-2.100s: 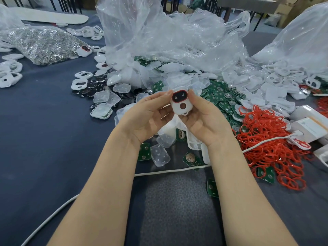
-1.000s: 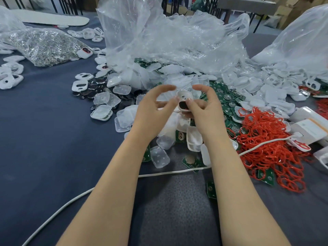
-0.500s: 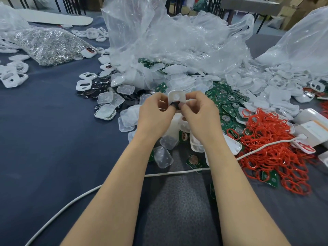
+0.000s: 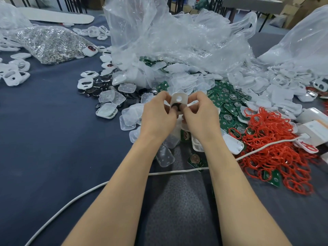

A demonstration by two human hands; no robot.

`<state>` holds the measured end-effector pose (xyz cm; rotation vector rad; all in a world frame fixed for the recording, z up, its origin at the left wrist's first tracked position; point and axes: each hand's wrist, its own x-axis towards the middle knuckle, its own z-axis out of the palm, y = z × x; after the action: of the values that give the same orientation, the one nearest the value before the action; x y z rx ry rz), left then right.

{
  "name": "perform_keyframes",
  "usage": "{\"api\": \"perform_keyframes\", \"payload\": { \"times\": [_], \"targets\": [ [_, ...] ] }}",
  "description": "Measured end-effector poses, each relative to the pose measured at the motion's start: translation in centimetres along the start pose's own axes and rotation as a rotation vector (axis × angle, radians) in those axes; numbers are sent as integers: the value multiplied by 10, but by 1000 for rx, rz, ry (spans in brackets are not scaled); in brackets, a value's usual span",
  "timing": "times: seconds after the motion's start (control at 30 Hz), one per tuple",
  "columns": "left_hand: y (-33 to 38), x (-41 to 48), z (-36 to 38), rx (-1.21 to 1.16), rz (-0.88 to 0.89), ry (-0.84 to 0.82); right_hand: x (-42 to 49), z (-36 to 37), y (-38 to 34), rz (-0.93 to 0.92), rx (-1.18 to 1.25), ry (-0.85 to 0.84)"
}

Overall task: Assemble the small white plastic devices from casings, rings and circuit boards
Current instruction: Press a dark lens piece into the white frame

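Small white plastic casing point(image 4: 179, 99) with a round hole (a dark part shows at its lower edge) is held up over the blue-grey table point(image 4: 44, 139). We pinch it from both sides, left hand point(image 4: 158, 117) and right hand point(image 4: 201, 118) curled round it. Flat green circuit boards point(image 4: 228, 102) and thin red rings point(image 4: 276, 141) lie heaped to our right.

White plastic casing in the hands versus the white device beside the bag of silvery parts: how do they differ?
The white plastic casing is pinched upright between the left hand and right hand; the white device lies on the dark blue table, untouched. The casing shows a plain white side with a round spot; the device shows a dark red window. Both are small, white and rounded.
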<state>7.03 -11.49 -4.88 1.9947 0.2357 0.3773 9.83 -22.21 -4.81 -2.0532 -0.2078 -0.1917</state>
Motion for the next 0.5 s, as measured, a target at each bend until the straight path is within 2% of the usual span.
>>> {"api": "perform_keyframes", "payload": {
  "times": [0.17, 0.3, 0.5],
  "targets": [
    [2, -2, -1, -38, -6, 0, -1, -1, -2, 6, 17, 0],
    [3, -1, -8, -83, -14, -58, 0, -9, -5, 54, 80, -85],
    [4, 11, -33, -220, -73, -49, 8, 3, -31, -10, 54, -151]
  ]
}}
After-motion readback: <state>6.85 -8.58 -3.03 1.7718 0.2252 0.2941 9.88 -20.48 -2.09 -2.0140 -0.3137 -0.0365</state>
